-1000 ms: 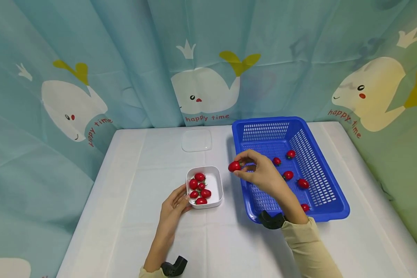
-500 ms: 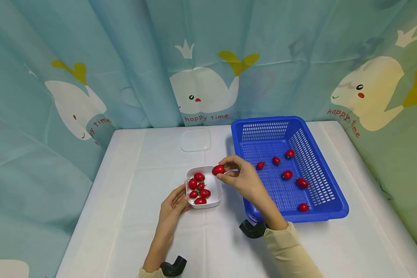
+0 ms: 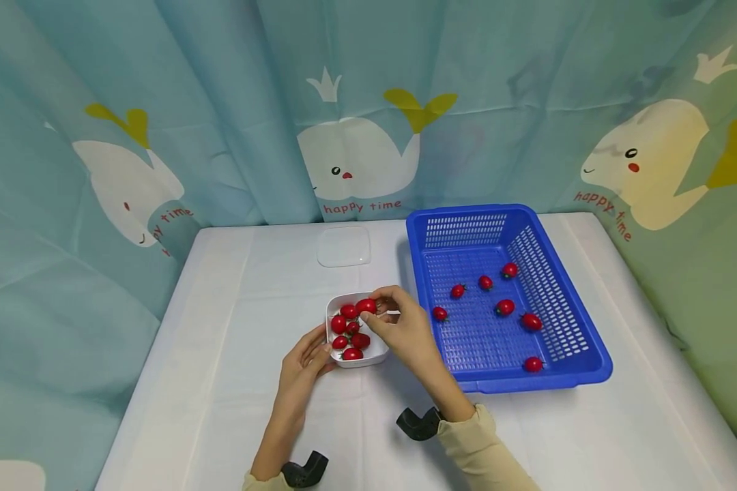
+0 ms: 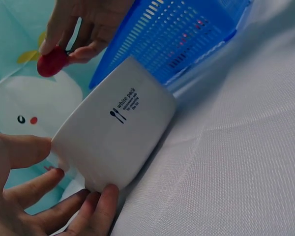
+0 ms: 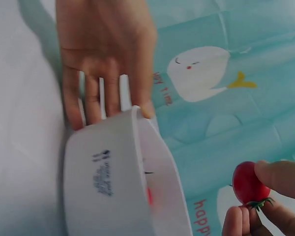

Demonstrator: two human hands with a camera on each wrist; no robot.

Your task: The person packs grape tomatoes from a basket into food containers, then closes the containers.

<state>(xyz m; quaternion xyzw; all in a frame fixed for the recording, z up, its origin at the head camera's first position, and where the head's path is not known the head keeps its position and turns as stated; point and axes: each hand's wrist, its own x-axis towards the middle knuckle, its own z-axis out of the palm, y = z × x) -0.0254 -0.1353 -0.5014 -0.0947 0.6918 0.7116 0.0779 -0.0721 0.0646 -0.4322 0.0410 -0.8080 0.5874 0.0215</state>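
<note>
A white plastic box (image 3: pixel 377 350) stands on the table with several red cherry tomatoes (image 3: pixel 353 354) inside, gathered toward its left side. My left hand (image 3: pixel 302 368) holds the box at its left: the thumb lies at the rim, the fingers against the outer wall (image 4: pixel 115 128). Between thumb and fingertips my right hand (image 3: pixel 408 334) pinches one cherry tomato (image 5: pixel 248 183) by its stem end, over the far right part of the box. That same tomato (image 4: pixel 52 61) appears above the rim in the left wrist view, apart from the wall.
To the right stands a blue slotted basket (image 3: pixel 574 286) with several loose cherry tomatoes (image 3: pixel 531 322) on its floor. Behind the box lies a clear flat lid (image 3: pixel 344 247). A patterned curtain (image 3: pixel 233 123) hangs along the table's back edge.
My right hand has carried the cherry tomato left from beside the basket's edge to over the white box. The left hand has stayed at the box.
</note>
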